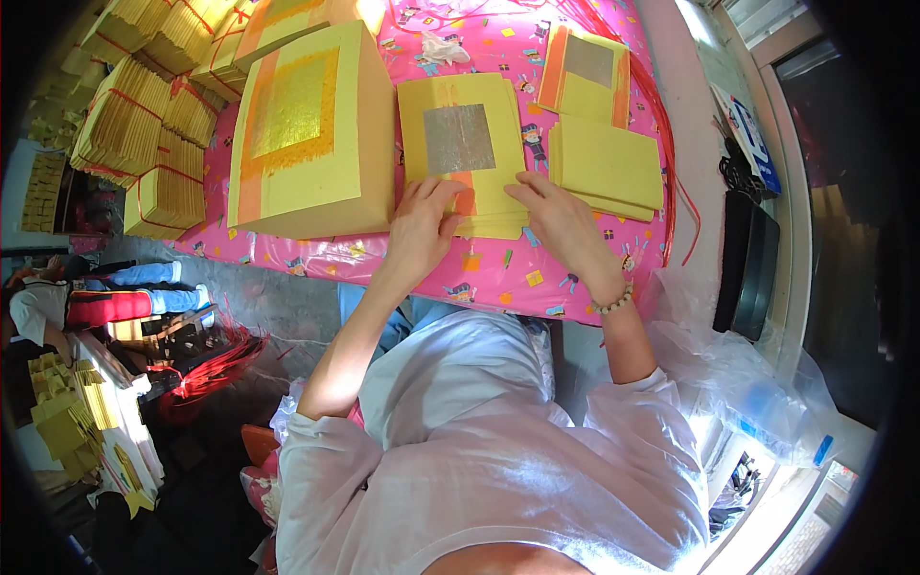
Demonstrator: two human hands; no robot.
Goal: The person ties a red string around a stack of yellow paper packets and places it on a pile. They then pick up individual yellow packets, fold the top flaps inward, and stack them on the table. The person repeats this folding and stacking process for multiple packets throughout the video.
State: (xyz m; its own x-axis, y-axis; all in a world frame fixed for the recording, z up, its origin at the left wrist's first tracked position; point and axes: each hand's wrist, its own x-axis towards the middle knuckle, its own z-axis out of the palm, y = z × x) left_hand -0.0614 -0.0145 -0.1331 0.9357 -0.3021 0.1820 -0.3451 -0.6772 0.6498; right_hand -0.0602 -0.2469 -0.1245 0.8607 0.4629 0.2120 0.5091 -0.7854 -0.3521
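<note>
Both hands are on the paper now: a slim stack of yellow rectangular sheets topped with a silver square patch and an orange stripe (464, 144) lies flat near the front of the pink plastic table cover with cartoon prints (498, 268), just right of a tall yellow paper block faced with a shiny gold square (311, 129). Here's the left hand (422, 222), fingers bent and close together over the lower left part, thumb set apart near the orange stripe; whether it pinches any sheet, I cannot tell. Across from it, the right hand (565, 225), a pale beaded bracelet (613, 303) at the wrist, has its fingers loosely curled, the foremost tip at the right edge; a pinch there can't be made out either. Look at that edge, layers slightly stepped! Good handling here, I'd judge, means light, even pressure from both sides, fingertips low enough to catch every layer, and the left hand steady as the anchor. Press too hard and thin sheets could buckle; drift rightward and the plain yellow stack (606, 163) beside could get nudged.
</note>
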